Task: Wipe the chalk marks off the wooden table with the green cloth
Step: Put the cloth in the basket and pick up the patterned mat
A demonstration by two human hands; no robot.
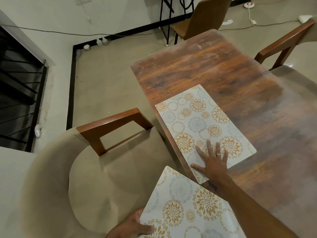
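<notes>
Right hand [212,160] flat, fingers spread on the table mat [202,127] — long axis running away; left hand [135,225] grips second mat [187,208]. No green cloth visible.

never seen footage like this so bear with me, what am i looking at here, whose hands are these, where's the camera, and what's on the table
There is no machine here. One wide-angle camera sits on a person's head and looks forward and down, so you see their own two bare hands.

The right hand, with a ring on one finger, lies flat with fingers spread on a floral placemat that rests near the edge of the wooden table. The left hand grips the corner of a second floral placemat, lifted off the table and held over a beige armchair.

Pale, dusty smears show on the far end of the table, possibly chalk. No green cloth is in view. Another chair stands beyond the table.
</notes>
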